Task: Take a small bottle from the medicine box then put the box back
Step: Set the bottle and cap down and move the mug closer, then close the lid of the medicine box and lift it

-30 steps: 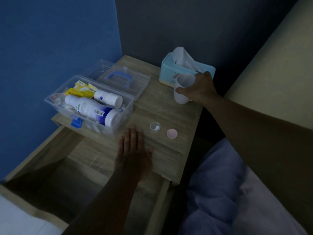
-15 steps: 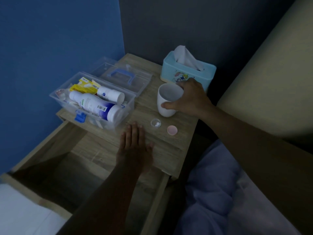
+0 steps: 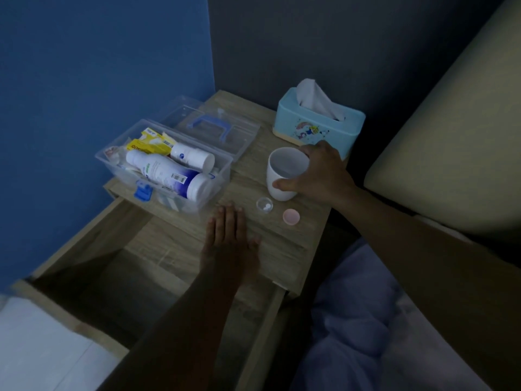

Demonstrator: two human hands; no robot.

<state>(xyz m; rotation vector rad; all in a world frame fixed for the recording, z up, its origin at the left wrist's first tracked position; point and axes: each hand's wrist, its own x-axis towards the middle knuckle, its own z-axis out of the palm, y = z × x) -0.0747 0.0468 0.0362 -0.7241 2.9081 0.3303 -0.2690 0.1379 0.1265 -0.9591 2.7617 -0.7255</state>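
Dim scene, right hand [image 3: 318,173] wrapped round white cup [image 3: 283,176], left hand [image 3: 229,239] spread flat, medicine box [image 3: 166,167] labels unreadable

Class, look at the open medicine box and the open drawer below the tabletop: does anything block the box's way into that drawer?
The left hand lies flat on the tabletop edge, over the drawer, beside the medicine box. The left forearm crosses above the drawer opening. The box lid is open.

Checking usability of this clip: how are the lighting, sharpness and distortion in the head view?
Head view: dim, bluish light; both forearms and the open drawer are nearly black. The medicine box and white cup stay readable, though label text is too soft to read. Wide-angle bending shows at the edges.
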